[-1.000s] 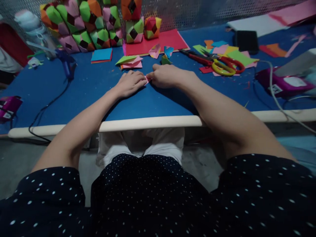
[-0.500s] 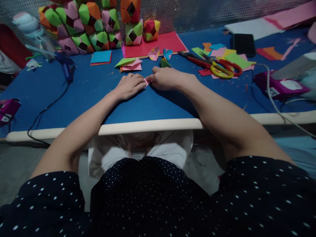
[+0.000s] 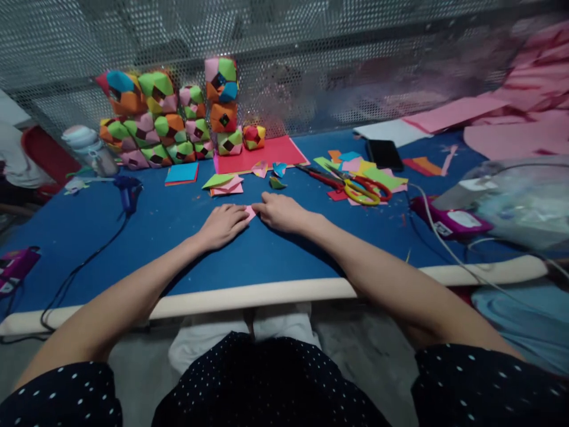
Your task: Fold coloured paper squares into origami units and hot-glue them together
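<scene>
Touching small pink paper (image 3: 251, 212) with fingertips of both hands, paper lying on blue table (image 3: 249, 255) between them. Left hand (image 3: 223, 225) palm-down, fingers stretched and close together, tips over paper's left side; cannot tell if thumb grips beneath. Right hand (image 3: 283, 212) mostly curled, index tip at paper's right edge; pinch or plain touch, cannot tell. Both wrists low over tabletop. Forearms (image 3: 377, 264) slanting inward across pale front edge (image 3: 267, 293), elbows wide. Beyond hands: folded paper pieces (image 3: 226, 184); scissors (image 3: 320, 175) farther right.
</scene>
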Motion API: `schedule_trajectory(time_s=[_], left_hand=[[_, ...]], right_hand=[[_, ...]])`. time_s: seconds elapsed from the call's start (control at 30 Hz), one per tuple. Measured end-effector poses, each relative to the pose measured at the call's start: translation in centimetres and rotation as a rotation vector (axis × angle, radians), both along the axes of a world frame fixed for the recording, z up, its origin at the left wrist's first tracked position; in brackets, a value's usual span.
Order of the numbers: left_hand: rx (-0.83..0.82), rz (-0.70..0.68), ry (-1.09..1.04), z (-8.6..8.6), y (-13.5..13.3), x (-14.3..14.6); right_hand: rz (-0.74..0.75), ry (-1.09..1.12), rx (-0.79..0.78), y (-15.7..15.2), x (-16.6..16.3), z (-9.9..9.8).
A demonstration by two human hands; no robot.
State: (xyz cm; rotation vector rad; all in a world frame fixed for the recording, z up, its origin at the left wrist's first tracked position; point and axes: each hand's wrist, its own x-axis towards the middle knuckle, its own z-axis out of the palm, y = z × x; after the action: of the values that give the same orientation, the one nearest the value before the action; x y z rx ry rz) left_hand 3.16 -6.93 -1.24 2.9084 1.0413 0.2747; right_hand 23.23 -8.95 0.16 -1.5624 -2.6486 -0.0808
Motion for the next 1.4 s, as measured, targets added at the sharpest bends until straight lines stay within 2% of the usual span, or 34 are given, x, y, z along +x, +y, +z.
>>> schedule_trajectory(time_s=[0.13, 0.27, 0.37, 0.53, 0.67, 0.8, 0.97, 1.1, 1.23, 1.4], left_hand=[[-0.018, 0.010, -0.069, 0.1, 0.3, -0.4], [-0.069, 0.030, -0.139, 0.8, 1.8, -0.1], [-0.126, 0.004, -0.139, 1.5, 3.1, 0.2], [-0.189, -0.058, -0.103, 2.1, 4.2, -0.3], [-0.161, -0.112, -0.130, 1.6, 4.7, -0.5], [-0.185, -0.118, -0.270, 1.0, 4.9, 0.0], [-0.270, -0.092, -0.515, 1.1, 4.3, 0.3], [-0.362, -0.010, -0.583, 1.5, 3.7, 0.2], [-0.501, 0.108, -0.577, 1.7, 3.3, 0.3], [-0.708, 0.187, -0.651, 1.6, 3.2, 0.4]], right_hand=[[-0.005, 0.063, -0.002, 0.8, 0.7, -0.1], [-0.051, 0.146, -0.014, 2.0, 1.2, -0.8], [-0.073, 0.291, -0.002, 2.4, 1.3, -1.8], [-0.029, 0.571, 0.035, 1.9, 1.9, -3.1], [-0.054, 0.725, 0.044, 1.4, 2.0, -2.9], [-0.139, 0.847, 0.020, 1.1, 1.4, -2.2], [-0.262, 0.999, -0.125, 0.8, -0.2, -1.5], [-0.326, 1.185, -0.265, 0.5, -1.1, -1.7], [-0.273, 1.258, -0.279, 0.1, -0.8, -2.0], [-0.218, 1.224, -0.277, -0.2, -0.2, -1.8]])
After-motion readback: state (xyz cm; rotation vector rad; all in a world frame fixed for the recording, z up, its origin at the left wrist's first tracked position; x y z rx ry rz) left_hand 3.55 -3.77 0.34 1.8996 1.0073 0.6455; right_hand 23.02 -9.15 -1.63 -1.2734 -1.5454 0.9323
